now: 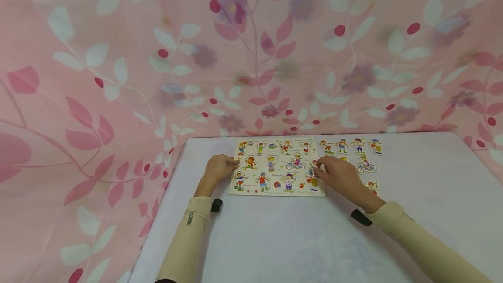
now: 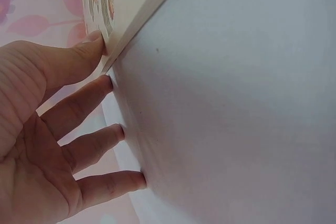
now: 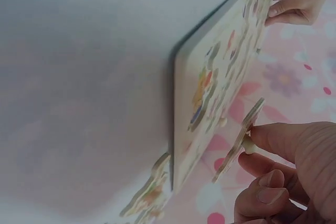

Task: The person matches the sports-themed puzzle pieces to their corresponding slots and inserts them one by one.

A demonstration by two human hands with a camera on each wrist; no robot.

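Cream board (image 1: pixel 250 177) lies between left hand (image 1: pixel 220 169) and right hand (image 1: pixel 341 179).
Left: fingers spread, thumb at board's left edge. Right: pinches a piece (image 3: pixel 231 155) near board's right side. Right wrist view adds the gripped knob (image 3: pixel 249 145); left wrist view, fingertips (image 2: pixel 118 132) meeting white table (image 1: pixel 283 239).

Puzzle board (image 3: pixel 190 72) between my left hand (image 1: pixel 221 169) and right hand (image 1: pixel 343 180): pale wood, smooth, matt, printed.
Figure piece (image 3: pixel 231 158) in my right hand: thin wood, pale cut edge, smooth knob (image 3: pixel 248 145).
Tablecloth (image 1: pixel 283 235) under my hands: white cloth, matt.
Curtain (image 1: pixel 235 56) beyond my hands: printed cloth, soft folds.
My sleeves (image 1: pixel 182 241): matt cloth.
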